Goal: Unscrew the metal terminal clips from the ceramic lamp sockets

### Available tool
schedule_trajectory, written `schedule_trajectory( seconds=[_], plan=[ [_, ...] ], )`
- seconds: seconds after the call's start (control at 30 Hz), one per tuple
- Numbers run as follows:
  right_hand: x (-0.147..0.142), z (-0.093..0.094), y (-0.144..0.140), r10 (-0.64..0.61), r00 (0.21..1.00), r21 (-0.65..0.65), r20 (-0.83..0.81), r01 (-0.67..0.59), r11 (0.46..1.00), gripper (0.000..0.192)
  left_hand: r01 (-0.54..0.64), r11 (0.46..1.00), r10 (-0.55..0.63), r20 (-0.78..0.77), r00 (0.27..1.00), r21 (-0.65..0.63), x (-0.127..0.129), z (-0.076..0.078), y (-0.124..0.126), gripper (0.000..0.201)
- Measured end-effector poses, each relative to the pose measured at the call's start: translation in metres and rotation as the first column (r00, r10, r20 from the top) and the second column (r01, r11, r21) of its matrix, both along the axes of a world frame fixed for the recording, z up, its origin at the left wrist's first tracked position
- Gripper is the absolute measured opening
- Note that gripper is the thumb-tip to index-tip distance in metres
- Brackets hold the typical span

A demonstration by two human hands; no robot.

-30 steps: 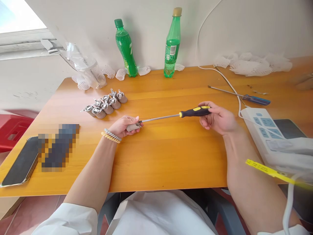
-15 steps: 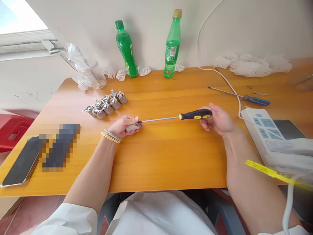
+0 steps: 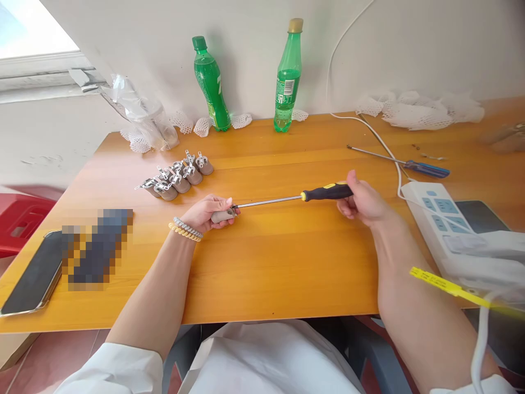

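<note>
My left hand (image 3: pixel 207 212) rests on the wooden table (image 3: pixel 262 262) and grips a small grey metal part (image 3: pixel 223 215). My right hand (image 3: pixel 363 201) holds the black-and-yellow handle of a long screwdriver (image 3: pixel 301 196). The screwdriver lies almost level, and its tip meets the grey part at my left fingers. A row of several similar grey parts with metal clips (image 3: pixel 176 176) sits just beyond my left hand.
Two green bottles (image 3: pixel 211 82) (image 3: pixel 287 76) stand at the wall. A blue-handled screwdriver (image 3: pixel 400 163) lies at the right, near a white power strip (image 3: pixel 437 216) and its cable. A phone (image 3: pixel 35 276) lies at the left edge, and a plastic bag (image 3: pixel 139 112) at the back left.
My right fingers have shifted around the screwdriver handle, rolling it so less of the yellow shows. My left hand and the grey part have stayed in place.
</note>
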State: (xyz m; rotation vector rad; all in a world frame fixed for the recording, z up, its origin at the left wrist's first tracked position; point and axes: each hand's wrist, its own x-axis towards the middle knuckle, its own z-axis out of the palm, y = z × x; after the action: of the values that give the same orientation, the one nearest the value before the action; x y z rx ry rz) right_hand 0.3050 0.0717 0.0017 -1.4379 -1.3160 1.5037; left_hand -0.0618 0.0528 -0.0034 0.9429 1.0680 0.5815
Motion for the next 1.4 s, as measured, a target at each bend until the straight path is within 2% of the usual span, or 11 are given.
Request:
schedule_trajectory(
  seconds=[0.1, 0.17, 0.3, 0.43, 0.5, 0.57, 0.7, 0.83, 0.93, 1.23, 1.4],
  plan=[
    [-0.001, 0.003, -0.001, 0.028, 0.970, 0.017, -0.242, -0.025, 1.000, 0.043, 0.005, 1.000, -0.005, -0.004, 1.000, 0.001, 0.001, 0.001, 0.000, 0.055],
    [-0.002, 0.005, -0.002, 0.028, 0.952, 0.058, -0.306, -0.011, 0.998, 0.033, -0.003, 1.000, 0.003, 0.000, 1.000, 0.004, 0.001, 0.001, 0.000, 0.054],
    [-0.004, 0.003, -0.004, 0.006, 0.992, 0.089, -0.126, 0.005, 0.996, 0.030, -0.028, 0.999, 0.027, 0.023, 0.999, 0.017, -0.002, 0.000, 0.000, 0.051],
    [-0.002, -0.005, -0.001, -0.054, 0.995, 0.094, 0.081, 0.047, 0.994, 0.052, -0.036, 0.999, 0.035, 0.043, 0.998, 0.018, -0.005, 0.002, -0.001, 0.050],
    [-0.001, -0.006, 0.000, -0.043, 0.997, 0.085, 0.060, 0.038, 0.996, 0.059, -0.040, 0.999, 0.038, 0.044, 0.998, 0.026, -0.005, 0.004, -0.001, 0.049],
    [-0.001, -0.003, -0.001, -0.001, 0.999, 0.046, -0.053, 0.003, 0.999, 0.061, -0.046, 0.998, 0.044, 0.041, 0.998, 0.035, -0.005, 0.006, -0.001, 0.049],
    [-0.004, 0.007, -0.004, 0.037, 0.964, 0.028, -0.263, -0.031, 0.999, 0.040, -0.050, 0.998, 0.049, 0.042, 0.998, 0.035, -0.004, 0.007, -0.001, 0.048],
    [-0.004, 0.006, -0.006, 0.031, 0.986, 0.116, -0.167, -0.011, 0.993, 0.026, -0.035, 0.999, 0.034, 0.045, 0.998, 0.014, -0.004, 0.005, -0.001, 0.051],
    [-0.002, 0.001, -0.005, 0.019, 0.995, 0.185, -0.097, -0.001, 0.983, 0.033, -0.016, 1.000, 0.016, 0.041, 0.999, -0.003, -0.003, 0.004, 0.000, 0.052],
    [-0.003, 0.000, -0.003, -0.060, 0.998, 0.200, 0.022, 0.055, 0.978, 0.046, -0.066, 0.997, 0.069, 0.119, 0.990, -0.029, -0.001, 0.009, -0.003, 0.046],
    [-0.007, 0.004, -0.004, -0.071, 0.994, 0.222, -0.080, 0.088, 0.971, 0.031, -0.076, 0.997, 0.080, 0.131, 0.988, -0.032, 0.003, 0.011, -0.004, 0.046]
  ],
)
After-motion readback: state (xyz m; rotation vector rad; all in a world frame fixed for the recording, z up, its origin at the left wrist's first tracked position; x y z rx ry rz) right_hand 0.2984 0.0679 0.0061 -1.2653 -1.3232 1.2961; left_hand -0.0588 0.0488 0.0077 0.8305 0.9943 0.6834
